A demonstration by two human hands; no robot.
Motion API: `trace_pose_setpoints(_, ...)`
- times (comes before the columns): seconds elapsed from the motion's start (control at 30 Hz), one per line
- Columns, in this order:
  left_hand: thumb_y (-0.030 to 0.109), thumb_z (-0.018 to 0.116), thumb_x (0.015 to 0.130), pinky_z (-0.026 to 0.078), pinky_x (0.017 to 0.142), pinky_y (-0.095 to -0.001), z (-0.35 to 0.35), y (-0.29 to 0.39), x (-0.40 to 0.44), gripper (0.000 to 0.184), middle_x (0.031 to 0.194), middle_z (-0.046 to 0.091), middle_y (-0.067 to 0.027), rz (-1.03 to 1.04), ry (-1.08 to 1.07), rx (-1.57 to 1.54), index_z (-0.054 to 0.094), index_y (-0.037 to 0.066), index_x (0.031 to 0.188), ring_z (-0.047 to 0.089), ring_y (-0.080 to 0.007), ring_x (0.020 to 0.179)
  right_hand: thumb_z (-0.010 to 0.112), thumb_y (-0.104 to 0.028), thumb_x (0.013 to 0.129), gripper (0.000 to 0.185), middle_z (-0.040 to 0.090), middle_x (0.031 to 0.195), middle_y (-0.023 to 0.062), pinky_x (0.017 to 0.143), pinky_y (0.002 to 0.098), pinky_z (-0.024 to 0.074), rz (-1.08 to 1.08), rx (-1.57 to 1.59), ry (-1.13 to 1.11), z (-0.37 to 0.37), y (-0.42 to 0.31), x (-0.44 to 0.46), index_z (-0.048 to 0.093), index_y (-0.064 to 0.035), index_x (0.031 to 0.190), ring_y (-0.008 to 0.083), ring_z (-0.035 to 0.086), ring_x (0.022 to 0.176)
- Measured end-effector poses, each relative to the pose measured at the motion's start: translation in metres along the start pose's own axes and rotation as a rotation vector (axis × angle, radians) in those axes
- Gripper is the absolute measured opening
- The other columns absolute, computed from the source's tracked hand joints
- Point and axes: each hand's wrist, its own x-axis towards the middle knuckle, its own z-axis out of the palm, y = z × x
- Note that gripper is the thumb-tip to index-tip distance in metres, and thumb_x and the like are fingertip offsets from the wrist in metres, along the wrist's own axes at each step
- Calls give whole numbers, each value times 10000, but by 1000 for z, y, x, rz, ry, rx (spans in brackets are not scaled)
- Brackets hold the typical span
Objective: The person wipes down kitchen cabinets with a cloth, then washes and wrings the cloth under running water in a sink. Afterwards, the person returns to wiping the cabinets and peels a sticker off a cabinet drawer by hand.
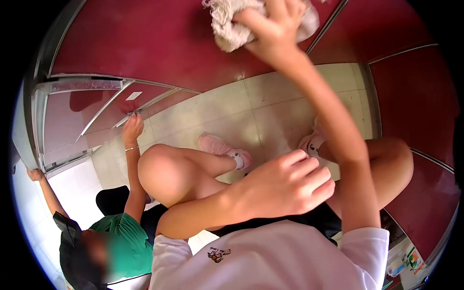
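At the top of the head view, my right hand [275, 29] is closed around a whitish, frayed rag [228, 30]. The rag is up against a glossy dark red cabinet front [145, 38]. Closer in, my left hand [295, 186] is curled into a loose fist in front of my chest, above my lap. Nothing shows in its fingers, though the palm side is hidden from me.
Pale floor tiles [212, 104] run below the cabinets. At left, a person in a green shirt [130, 241] has one hand [133, 128] at a metal-edged cabinet panel and the other at its frame. Red cabinet panels [415, 96] stand at right, with packages [411, 261] low down.
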Motion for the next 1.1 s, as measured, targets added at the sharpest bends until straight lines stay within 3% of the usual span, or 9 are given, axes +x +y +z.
trace_pose_setpoints(0.13,120,654,689,464,618,-304,12,-21,12,162,747,516,-15,-77,-86,11,594,87,836,558,-169,675,644,-166,655,258,578,1178,-60,807,375,344,-33,25,-275,4,-5,-88,554,-309,850,159,551,958)
trace_pose_setpoints(0.23,132,639,715,463,635,-310,24,-28,18,136,749,522,-15,-96,-150,54,585,82,830,570,-176,698,537,-162,836,287,498,1298,-20,815,336,468,-352,210,-817,2,27,-201,578,-233,1111,134,539,1108)
trace_pose_setpoints(0.3,133,667,704,468,646,-309,28,-25,24,174,767,544,-12,-94,-103,-18,594,81,853,578,-174,710,550,-176,824,277,519,1248,-12,815,353,485,-305,192,-1071,-18,47,-207,602,-190,1096,134,527,1125)
trace_pose_setpoints(0.4,135,689,710,470,642,-295,35,-24,18,186,772,558,-8,-76,-94,-22,612,80,869,575,-161,688,583,-184,783,224,539,1201,-17,811,365,495,-325,388,-1033,-22,54,-201,649,-173,997,142,529,1106)
trace_pose_setpoints(0.6,121,682,735,458,605,-283,32,-28,4,147,718,529,-4,-66,-82,-22,623,80,864,553,-151,646,634,-210,717,201,578,1134,-61,784,350,418,-256,-22,-332,-52,63,-47,591,-291,896,153,559,1002)
trace_pose_setpoints(0.73,81,690,672,468,590,-294,31,-30,7,202,730,554,-15,-89,-99,-26,641,79,868,562,-172,633,683,-182,599,233,613,991,23,730,379,370,-165,5,120,-47,70,4,613,-195,821,225,563,848)
trace_pose_setpoints(0.83,42,690,629,476,586,-306,35,-33,12,249,749,587,-24,-109,-94,-39,652,74,873,576,-189,634,675,-215,642,146,621,1004,-48,759,345,341,131,-33,55,-39,46,-40,585,-284,735,159,552,892)
trace_pose_setpoints(0.93,40,684,634,471,591,-309,39,-29,22,262,749,589,-24,-86,-112,-27,647,74,891,576,-187,640,614,-193,717,153,600,1053,-76,799,338,360,55,-125,-305,-31,30,-136,587,-287,834,158,555,954)
trace_pose_setpoints(1.1,22,670,652,464,589,-311,42,-23,30,256,752,597,-21,-110,-80,24,641,79,899,576,-192,641,680,-60,652,324,566,1034,54,850,428,411,664,-5,-579,-71,45,-231,617,-180,946,292,521,1000)
